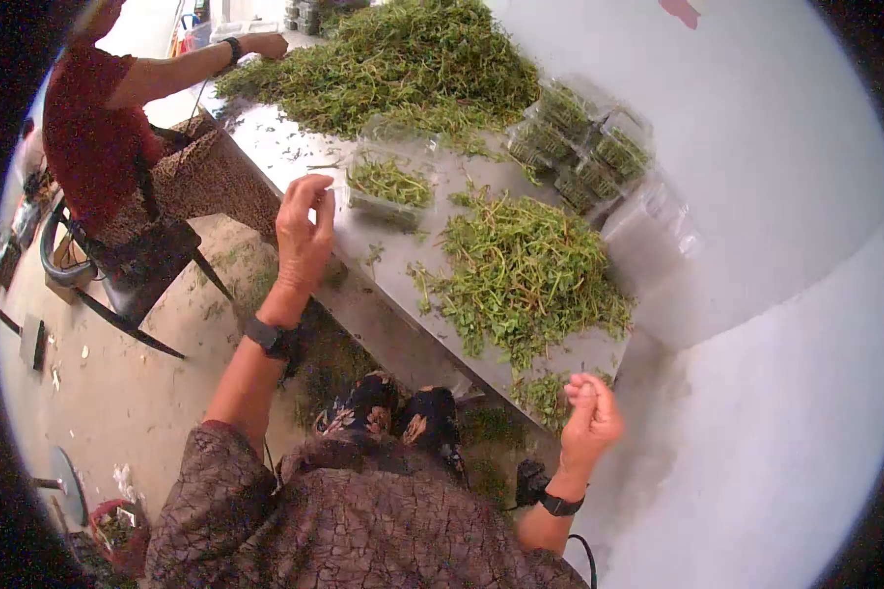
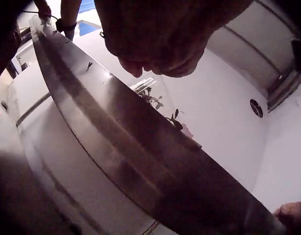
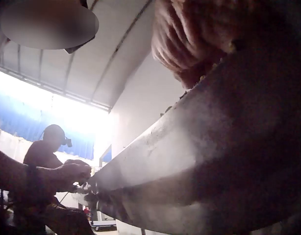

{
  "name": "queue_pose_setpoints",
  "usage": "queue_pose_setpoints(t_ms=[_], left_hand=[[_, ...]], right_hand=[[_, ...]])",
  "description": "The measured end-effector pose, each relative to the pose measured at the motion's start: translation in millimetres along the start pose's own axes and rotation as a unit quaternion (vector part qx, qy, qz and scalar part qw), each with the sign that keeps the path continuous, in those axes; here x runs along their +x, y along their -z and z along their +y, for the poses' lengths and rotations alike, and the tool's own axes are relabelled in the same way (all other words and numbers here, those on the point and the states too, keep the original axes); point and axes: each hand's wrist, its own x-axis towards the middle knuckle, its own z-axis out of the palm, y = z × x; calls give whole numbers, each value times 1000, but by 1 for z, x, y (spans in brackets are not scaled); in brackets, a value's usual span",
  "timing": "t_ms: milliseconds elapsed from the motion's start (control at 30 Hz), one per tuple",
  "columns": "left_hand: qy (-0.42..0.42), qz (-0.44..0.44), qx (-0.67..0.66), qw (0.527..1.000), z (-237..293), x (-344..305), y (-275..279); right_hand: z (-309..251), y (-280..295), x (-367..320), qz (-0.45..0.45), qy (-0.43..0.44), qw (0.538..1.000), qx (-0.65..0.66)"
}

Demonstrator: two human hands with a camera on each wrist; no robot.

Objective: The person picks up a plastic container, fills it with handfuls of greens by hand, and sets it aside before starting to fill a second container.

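Observation:
In the head view, my left hand [image 1: 304, 234] is raised over the table's near edge with its fingers bent and nothing visible in them. Its fingertips come right up to the left side of an open clear plastic box [image 1: 395, 208], partly filled with green leafy stems. My right hand [image 1: 591, 424] hovers at the near right corner of the table, fingers curled in toward the thumb; I cannot tell whether a stem is between them. Just left of it lies a small clump of greens [image 1: 540, 395]. A larger heap of leafy stems [image 1: 521, 265] spreads between the hands.
A metal table [image 1: 403, 285] carries a big mound of greens [image 1: 403, 59] at the far end. Filled clear boxes [image 1: 584, 147] are stacked along the wall, beside nested empty boxes [image 1: 653, 236]. Another person [image 1: 93, 137] sits at the left, reaching to the mound; a chair [image 1: 147, 275] stands there.

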Motion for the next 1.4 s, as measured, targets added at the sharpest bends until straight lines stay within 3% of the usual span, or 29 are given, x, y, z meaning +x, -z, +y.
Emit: queue_pose_setpoints(t_ms=[67,233,433,500,567,900,967,1167,1233,1400], left_hand=[[-59,12,11,998,3,-1,-2],[-69,8,9,998,3,-8,-5],[-131,-99,27,986,17,-9,-5],[-150,-90,21,984,18,-9,-9],[-88,-94,14,992,19,-11,-10],[-76,-92,-60,991,25,-18,-6],[-17,-59,-58,996,44,-14,2],[-31,40,-11,999,36,-34,8],[-94,-16,58,994,30,-42,9],[-113,-143,43,982,41,-50,4]], right_hand=[[4,-4,0,-9,2,1000,19],[5,0,3,-40,-29,999,18],[2,1,4,-67,-39,997,28],[3,0,5,-69,-44,996,24],[7,-1,5,-63,2,998,10],[-1,1,5,-73,-54,995,44],[-1,2,4,-78,-44,996,28],[-1,1,4,-76,-63,994,44],[-1,1,5,-77,-59,994,42],[5,-1,5,-63,-31,997,42]])
